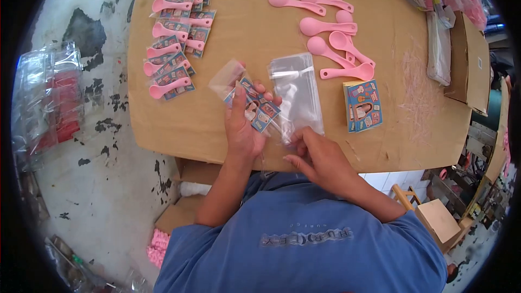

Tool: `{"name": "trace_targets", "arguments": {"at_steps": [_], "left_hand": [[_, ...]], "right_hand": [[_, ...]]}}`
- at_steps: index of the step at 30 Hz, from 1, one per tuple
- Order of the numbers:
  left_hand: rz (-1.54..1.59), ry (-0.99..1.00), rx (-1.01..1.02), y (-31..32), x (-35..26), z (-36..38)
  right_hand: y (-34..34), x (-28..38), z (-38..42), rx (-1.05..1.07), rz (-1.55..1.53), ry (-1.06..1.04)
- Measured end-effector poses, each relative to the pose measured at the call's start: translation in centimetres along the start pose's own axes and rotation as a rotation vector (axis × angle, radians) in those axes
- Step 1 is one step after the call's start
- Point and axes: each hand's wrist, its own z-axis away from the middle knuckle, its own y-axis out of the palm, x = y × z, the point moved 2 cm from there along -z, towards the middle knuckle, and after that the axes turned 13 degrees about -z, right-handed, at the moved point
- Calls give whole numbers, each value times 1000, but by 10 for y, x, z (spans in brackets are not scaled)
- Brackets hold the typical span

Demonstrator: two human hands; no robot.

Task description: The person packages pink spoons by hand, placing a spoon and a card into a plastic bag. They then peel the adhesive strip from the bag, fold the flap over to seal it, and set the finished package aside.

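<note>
Across the blue shirt [306, 260], upside down, dark raised letters seem to spell "HURLEY"; smaller print on the cards is unreadable. The left hand [245, 133] grips a blue card [266, 118] with clear plastic [226, 77] at its upper end, tilted above the table [244, 32], left of the clear bags [296, 87]. The card shows small coloured pictures. The right hand [323, 157] is half-curled at the bags' lower edge; whether it grips one, I cannot tell.

Over there, lower right, stands a wooden stool or chair [437, 221]; upper right, a cardboard box [469, 61]; left, blotched floor [116, 184].
</note>
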Motion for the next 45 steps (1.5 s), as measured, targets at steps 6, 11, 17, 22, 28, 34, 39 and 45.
{"name": "trace_targets", "arguments": {"at_steps": [6, 11, 17, 22, 28, 34, 39, 45], "left_hand": [[14, -32, -71, 4, -3, 2], [-32, -21, -64, 1, 0, 0], [16, 17, -55, -1, 4, 4], [56, -5, -55, -3, 0, 6], [156, 108, 102, -6, -3, 3], [131, 256, 94, -1, -7, 27], [45, 436, 37, 6, -4, 40], [115, 528, 69, 7, -9, 50]], "right_hand": [[-10, 10, -3, 97, -52, 46], [-22, 7, -6, 203, -122, -38], [-40, 18, 10, 281, -63, -101], [-110, 38, 18, -112, 100, -247], [-192, 12, -41, -393, 545, -379], [-191, -2, -81, -219, 641, -457], [-190, 5, -83, -207, 692, -411], [-180, 1, -59, -432, 654, -642]]}}
